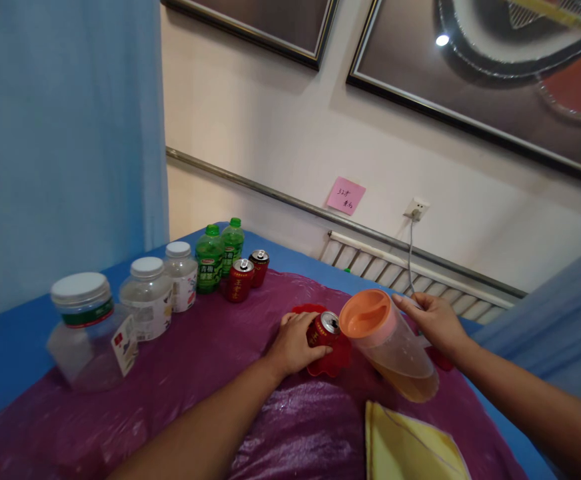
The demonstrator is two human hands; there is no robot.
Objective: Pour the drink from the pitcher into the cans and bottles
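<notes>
Grasping can [317, 333] with left fingers [321, 352], in or just above red dish [339, 363], slightly right of and below frame centre; grasping tilted pitcher [404, 365], lower right, with right fingers [406, 304], apparently by a mostly hidden handle. Likely to spill liquid over left fingers and dish if tipped too fast or off line toward the small can top. Likely to topple can by bumping with lid [365, 312], or to dent thin metal by squeezing hard.
</notes>
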